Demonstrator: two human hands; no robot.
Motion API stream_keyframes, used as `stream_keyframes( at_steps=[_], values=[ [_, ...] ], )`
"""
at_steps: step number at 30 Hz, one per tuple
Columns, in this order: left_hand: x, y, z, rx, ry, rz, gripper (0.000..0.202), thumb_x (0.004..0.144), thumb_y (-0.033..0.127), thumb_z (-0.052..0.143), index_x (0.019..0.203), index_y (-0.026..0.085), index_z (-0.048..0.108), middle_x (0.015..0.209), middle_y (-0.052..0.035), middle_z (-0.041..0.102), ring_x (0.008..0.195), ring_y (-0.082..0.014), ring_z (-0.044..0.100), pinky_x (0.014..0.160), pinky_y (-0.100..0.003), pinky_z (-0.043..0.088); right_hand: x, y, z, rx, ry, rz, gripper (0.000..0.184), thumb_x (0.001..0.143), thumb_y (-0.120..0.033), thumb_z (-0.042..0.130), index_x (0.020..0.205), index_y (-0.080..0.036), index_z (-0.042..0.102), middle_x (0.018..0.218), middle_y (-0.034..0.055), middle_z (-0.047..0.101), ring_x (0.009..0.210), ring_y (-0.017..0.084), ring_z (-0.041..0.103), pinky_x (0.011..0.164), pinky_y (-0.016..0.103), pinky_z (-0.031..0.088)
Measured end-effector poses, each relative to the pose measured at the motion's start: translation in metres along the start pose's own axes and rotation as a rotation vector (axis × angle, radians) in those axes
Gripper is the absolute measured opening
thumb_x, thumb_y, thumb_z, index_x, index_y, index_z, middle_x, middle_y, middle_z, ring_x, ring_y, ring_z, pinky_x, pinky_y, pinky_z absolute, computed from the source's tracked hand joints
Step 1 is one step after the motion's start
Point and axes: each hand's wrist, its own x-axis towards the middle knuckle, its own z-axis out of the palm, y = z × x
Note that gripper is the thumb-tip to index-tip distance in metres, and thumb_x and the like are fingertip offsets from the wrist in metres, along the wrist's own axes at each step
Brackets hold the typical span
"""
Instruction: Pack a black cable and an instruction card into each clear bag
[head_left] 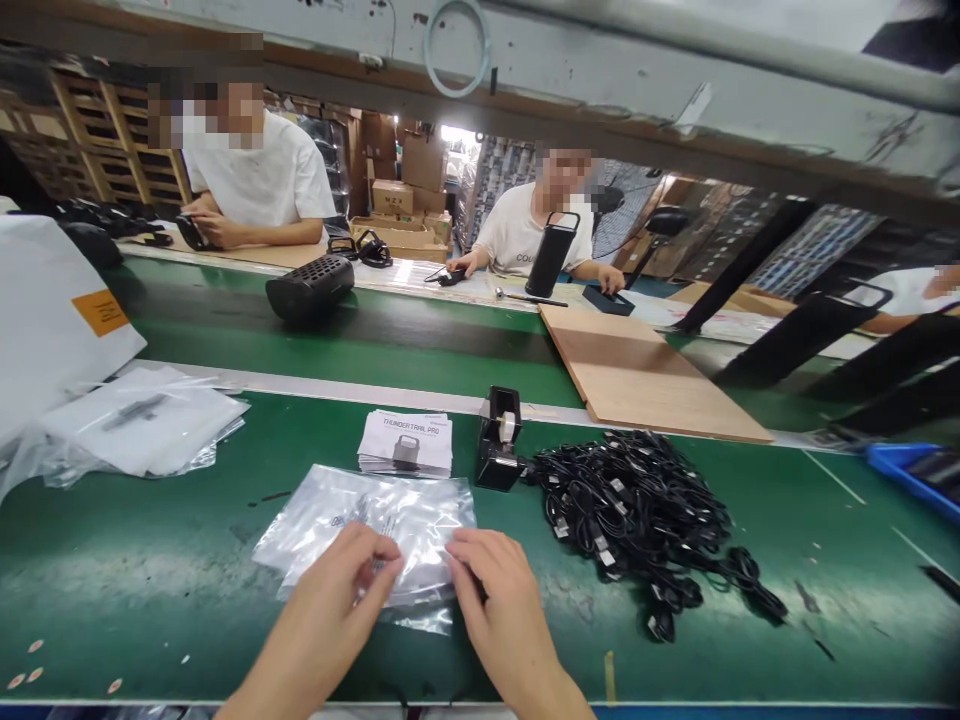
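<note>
A small stack of clear plastic bags (390, 515) lies on the green table in front of me. My left hand (341, 590) rests on its near edge with the fingers curled and pinching the top bag. My right hand (495, 590) pinches the same bag at its right side, fingers bent together. Just behind the bags sits a stack of printed booklets (406, 441). A black tape dispenser (498, 440) stands to their right, and a heap of black cables (637, 510) lies further right.
More clear bags (142, 420) and a white sack (52, 310) lie at the left. Beyond is a green conveyor belt (420, 345) carrying a black speaker (309, 287) and a wooden board (645, 375). Two people in white shirts sit across it. A blue tray (915, 475) is at the right.
</note>
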Motion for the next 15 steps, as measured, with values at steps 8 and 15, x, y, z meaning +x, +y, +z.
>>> stream_keyframes(
  at_steps=[8,15],
  values=[
    [0.03,0.011,0.044,0.205,-0.047,0.066,0.01,0.072,0.031,0.061,0.073,0.021,0.059,0.08,-0.0039,0.058,0.08,-0.0247,0.056,0.069,-0.037,0.044,0.024,0.001,-0.018,-0.197,-0.057,-0.128,0.016,0.085,-0.017,0.046,0.079,-0.018,0.061,0.083,0.0062,0.066,0.079,0.02,0.058,0.069,0.033,0.043],
    [0.027,-0.01,0.034,0.193,-0.038,0.096,0.024,0.073,0.045,0.056,0.076,0.022,0.062,0.082,-0.0056,0.061,0.085,-0.0274,0.059,0.076,-0.041,0.046,0.126,-0.015,0.014,-0.526,-0.439,-0.283,0.025,0.083,-0.007,0.043,0.104,-0.006,0.057,0.11,0.021,0.061,0.102,0.027,0.058,0.083,0.042,0.044]
  ],
)
